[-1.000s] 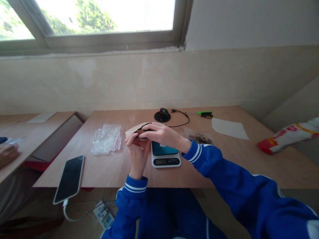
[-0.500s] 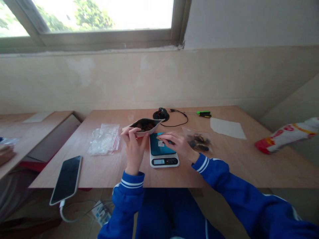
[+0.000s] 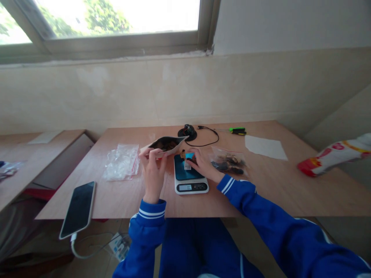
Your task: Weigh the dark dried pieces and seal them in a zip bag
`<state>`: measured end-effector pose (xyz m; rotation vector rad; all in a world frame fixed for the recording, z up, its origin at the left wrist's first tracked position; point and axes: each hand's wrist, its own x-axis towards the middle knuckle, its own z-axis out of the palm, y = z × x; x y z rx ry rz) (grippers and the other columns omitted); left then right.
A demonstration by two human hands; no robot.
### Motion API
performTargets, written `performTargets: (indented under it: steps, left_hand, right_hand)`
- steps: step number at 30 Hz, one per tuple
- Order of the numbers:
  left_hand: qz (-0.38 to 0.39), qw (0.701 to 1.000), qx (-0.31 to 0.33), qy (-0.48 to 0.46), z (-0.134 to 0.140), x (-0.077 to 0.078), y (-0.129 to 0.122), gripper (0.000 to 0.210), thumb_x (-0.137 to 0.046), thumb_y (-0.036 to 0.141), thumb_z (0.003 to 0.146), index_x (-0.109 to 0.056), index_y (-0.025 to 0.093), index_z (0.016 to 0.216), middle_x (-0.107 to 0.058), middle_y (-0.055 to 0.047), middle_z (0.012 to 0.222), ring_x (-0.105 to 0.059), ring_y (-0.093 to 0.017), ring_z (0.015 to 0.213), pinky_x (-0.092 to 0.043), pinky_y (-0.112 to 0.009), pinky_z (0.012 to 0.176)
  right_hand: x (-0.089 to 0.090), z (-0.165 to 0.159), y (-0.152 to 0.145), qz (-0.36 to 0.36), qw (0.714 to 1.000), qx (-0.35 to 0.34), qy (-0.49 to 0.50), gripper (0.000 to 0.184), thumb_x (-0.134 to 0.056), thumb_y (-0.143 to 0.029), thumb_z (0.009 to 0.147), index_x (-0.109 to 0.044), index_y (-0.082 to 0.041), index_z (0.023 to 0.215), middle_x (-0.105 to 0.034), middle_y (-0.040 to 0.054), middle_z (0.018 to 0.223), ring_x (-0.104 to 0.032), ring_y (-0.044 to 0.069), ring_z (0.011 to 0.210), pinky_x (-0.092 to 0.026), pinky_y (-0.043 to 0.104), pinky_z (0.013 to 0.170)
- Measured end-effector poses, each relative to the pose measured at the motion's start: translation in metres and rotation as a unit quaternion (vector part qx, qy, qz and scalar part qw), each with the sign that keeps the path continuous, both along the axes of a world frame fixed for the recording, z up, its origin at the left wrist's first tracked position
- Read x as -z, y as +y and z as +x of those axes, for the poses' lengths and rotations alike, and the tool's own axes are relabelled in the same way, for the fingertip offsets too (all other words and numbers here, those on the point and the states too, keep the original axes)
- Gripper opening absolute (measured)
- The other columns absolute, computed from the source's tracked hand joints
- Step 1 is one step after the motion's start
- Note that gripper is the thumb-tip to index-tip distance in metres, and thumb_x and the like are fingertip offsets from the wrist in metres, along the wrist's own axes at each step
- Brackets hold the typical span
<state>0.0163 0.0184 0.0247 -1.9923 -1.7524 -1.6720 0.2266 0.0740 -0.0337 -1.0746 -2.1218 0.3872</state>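
An opened pouch bag (image 3: 176, 142), dark inside with brown dried pieces in it, tilts beside the scale. My left hand (image 3: 153, 170) is closed on its near edge, thumb and fingers pinching the rim. Over the blue-green platform of a white digital scale (image 3: 191, 188) is my right hand (image 3: 204, 166), fingers curled around a dark dried piece (image 3: 191, 160) low over the platform. A small brown piece (image 3: 182, 154) shows just beyond the fingertips. A white label (image 3: 187, 166) lies on the platform. The scale's display is lit, its digits too small to read surely.
A clear zip bag of dark dried pieces (image 3: 230, 163) lies right of the scale, clear plastic bags (image 3: 121, 162) left. Behind are a black round-based device (image 3: 188, 132), a cable, screwdrivers (image 3: 237, 131) and white paper (image 3: 266, 147). A phone (image 3: 78, 208) overhangs the front edge; a bottle (image 3: 330, 156) stands right.
My right hand has moved slightly left and lower over the scale, with its fingers spread a little more. The display digits differ. My left hand still holds the pouch bag, shifted slightly left.
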Motion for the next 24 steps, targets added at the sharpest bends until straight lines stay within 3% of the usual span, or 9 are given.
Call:
performTargets:
  steps: [4,7,11,13,15,19,21,24]
  left_hand:
    - [0.007,1.000,0.001,0.006,0.000,0.001,0.003,0.019,-0.057,0.032,0.089,-0.059,0.022,0.105,-0.042,-0.009,0.114,-0.051,-0.021,0.109,-0.055,-0.030,0.074]
    - [0.002,1.000,0.006,0.001,-0.001,0.001,0.004,0.018,-0.057,0.031,0.090,-0.060,0.022,0.105,-0.042,-0.009,0.115,-0.051,-0.021,0.108,-0.055,-0.029,0.073]
    - [-0.006,1.000,0.015,-0.007,-0.003,0.001,0.004,0.016,-0.053,0.029,0.092,-0.062,0.024,0.105,-0.042,-0.008,0.114,-0.053,-0.017,0.099,-0.054,-0.027,0.071]
    - [-0.004,1.000,0.019,-0.009,-0.003,0.000,0.005,0.017,-0.052,0.029,0.093,-0.063,0.025,0.105,-0.042,-0.008,0.115,-0.053,-0.016,0.098,-0.053,-0.026,0.070]
    - [0.002,1.000,0.021,-0.010,-0.004,0.000,0.005,0.018,-0.051,0.028,0.093,-0.064,0.026,0.105,-0.042,-0.007,0.115,-0.053,-0.016,0.098,-0.053,-0.026,0.071]
    - [0.026,0.999,0.023,-0.003,-0.006,0.003,0.004,0.017,-0.053,0.027,0.092,-0.065,0.025,0.104,-0.043,-0.005,0.108,-0.052,-0.016,0.096,-0.052,-0.029,0.076]
    - [0.040,0.999,0.024,0.006,-0.007,0.005,0.001,0.017,-0.053,0.026,0.092,-0.066,0.024,0.103,-0.044,-0.005,0.104,-0.052,-0.015,0.093,-0.051,-0.030,0.079]
    - [0.053,0.998,0.029,0.023,-0.008,0.007,-0.003,0.018,-0.051,0.023,0.092,-0.068,0.023,0.099,-0.044,-0.004,0.099,-0.051,-0.015,0.091,-0.050,-0.030,0.079]
  right_hand:
    - [0.003,0.011,-0.013,-0.023,0.997,0.002,-0.078,0.039,-0.051,-0.041,0.093,-0.045,-0.017,0.123,-0.053,0.0178,0.123,-0.051,0.032,0.118,-0.043,0.054,0.097]
    - [-0.010,0.011,-0.016,0.009,0.999,0.008,-0.050,0.036,-0.048,-0.039,0.094,-0.043,-0.018,0.124,-0.052,0.0168,0.125,-0.049,0.031,0.119,-0.041,0.054,0.098]
    - [-0.058,-0.001,-0.016,0.124,0.983,0.022,0.133,0.025,-0.044,-0.030,0.096,-0.044,-0.021,0.119,-0.051,0.0140,0.118,-0.051,0.025,0.114,-0.046,0.044,0.094]
    - [-0.090,-0.010,-0.017,0.152,0.969,-0.008,0.192,0.019,-0.043,-0.025,0.096,-0.047,-0.022,0.114,-0.053,0.0117,0.115,-0.053,0.022,0.111,-0.049,0.039,0.089]
    - [-0.121,-0.021,-0.017,0.164,0.966,-0.068,0.188,0.018,-0.040,-0.019,0.095,-0.052,-0.021,0.109,-0.057,0.0099,0.108,-0.056,0.020,0.105,-0.049,0.037,0.088]
    - [-0.159,-0.047,-0.006,0.066,0.965,-0.251,-0.025,0.033,-0.036,-0.003,0.090,-0.064,-0.017,0.102,-0.067,0.0072,0.103,-0.063,0.017,0.097,-0.049,0.031,0.087]
    - [-0.163,-0.059,0.003,0.002,0.954,-0.256,-0.158,0.035,-0.040,0.000,0.086,-0.067,-0.015,0.103,-0.070,0.0087,0.104,-0.066,0.019,0.095,-0.050,0.031,0.084]
    - [-0.153,-0.076,0.018,-0.057,0.937,-0.185,-0.290,0.027,-0.049,-0.003,0.083,-0.071,-0.010,0.098,-0.074,0.0144,0.097,-0.069,0.025,0.083,-0.052,0.033,0.074]
